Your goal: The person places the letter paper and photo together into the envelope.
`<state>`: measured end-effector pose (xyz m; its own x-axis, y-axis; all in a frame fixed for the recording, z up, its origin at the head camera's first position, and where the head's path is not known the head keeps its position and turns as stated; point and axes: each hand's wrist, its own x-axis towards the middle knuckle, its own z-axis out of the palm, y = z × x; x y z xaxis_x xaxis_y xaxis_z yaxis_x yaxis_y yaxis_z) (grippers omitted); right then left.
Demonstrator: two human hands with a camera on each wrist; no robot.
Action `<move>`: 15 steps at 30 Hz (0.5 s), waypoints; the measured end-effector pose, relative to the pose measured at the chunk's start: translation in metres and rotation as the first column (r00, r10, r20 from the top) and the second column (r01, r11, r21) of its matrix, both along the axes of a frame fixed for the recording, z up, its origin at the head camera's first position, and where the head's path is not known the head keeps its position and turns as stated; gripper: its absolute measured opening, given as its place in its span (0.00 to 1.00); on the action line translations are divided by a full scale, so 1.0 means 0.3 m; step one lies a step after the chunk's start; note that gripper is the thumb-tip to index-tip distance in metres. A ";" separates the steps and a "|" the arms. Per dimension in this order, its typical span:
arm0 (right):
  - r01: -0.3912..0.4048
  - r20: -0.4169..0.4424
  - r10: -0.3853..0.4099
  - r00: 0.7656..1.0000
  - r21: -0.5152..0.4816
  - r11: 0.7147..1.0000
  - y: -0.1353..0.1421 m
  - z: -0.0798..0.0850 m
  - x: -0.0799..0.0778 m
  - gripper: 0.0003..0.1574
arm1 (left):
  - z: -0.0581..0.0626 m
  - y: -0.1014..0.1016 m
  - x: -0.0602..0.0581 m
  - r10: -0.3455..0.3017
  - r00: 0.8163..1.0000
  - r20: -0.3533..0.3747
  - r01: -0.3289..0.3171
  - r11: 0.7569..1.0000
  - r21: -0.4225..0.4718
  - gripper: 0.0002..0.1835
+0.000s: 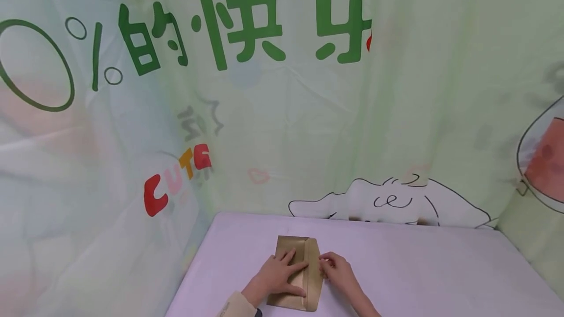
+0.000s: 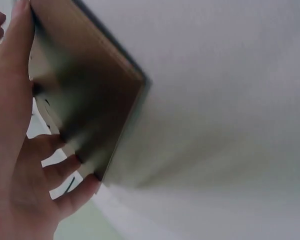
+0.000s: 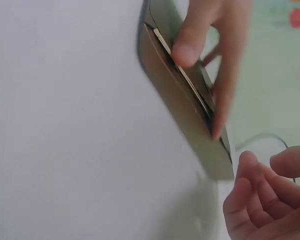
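Observation:
A shiny gold-brown envelope (image 1: 314, 278) lies on the table, its pointed flap folded out to the right. My left hand (image 1: 277, 274) rests on the envelope's body with fingers spread, thumb and fingertips reaching toward the flap crease. In the left wrist view the same hand (image 2: 27, 165) spans the dark, shadowed envelope (image 2: 100, 75). Beside the flap's outer edge is my right hand (image 1: 338, 272), its fingers loosely bent. The right wrist view has this hand (image 3: 270, 205) just off the envelope (image 3: 190, 130), nothing visible between thumb and fingers. A thin pale edge shows along the envelope's opening.
The table (image 1: 396, 268) has a pale lilac-white cover. Behind it and at the left hangs a light green curtain (image 1: 286, 111) with green characters and cartoon drawings, meeting the table's back edge.

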<state>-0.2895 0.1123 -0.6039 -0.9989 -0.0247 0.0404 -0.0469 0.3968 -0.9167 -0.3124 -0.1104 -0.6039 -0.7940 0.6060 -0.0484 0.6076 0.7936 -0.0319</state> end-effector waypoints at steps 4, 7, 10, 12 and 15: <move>0.073 0.068 -0.072 0.995 -0.007 0.997 0.080 0.002 0.051 0.12 | -0.004 0.003 -0.003 0.013 0.999 -0.038 -0.014 0.999 -0.037 0.45; 0.083 0.101 -0.083 0.991 0.007 0.997 0.140 0.007 0.063 0.13 | -0.006 -0.011 -0.018 0.013 0.997 -0.080 -0.016 0.999 -0.039 0.48; 0.095 0.105 -0.099 0.990 0.042 0.995 0.201 0.012 0.057 0.14 | -0.013 -0.025 -0.034 0.010 0.994 -0.108 -0.012 1.000 -0.018 0.52; 0.102 0.088 -0.109 0.990 0.077 0.992 0.241 0.016 0.051 0.13 | -0.025 -0.035 -0.040 0.008 0.993 -0.115 -0.007 1.000 0.011 0.53; 0.110 0.069 -0.119 0.991 0.118 0.987 0.291 0.032 0.048 0.14 | -0.046 -0.061 -0.040 0.018 0.991 -0.131 -0.008 0.997 0.077 0.52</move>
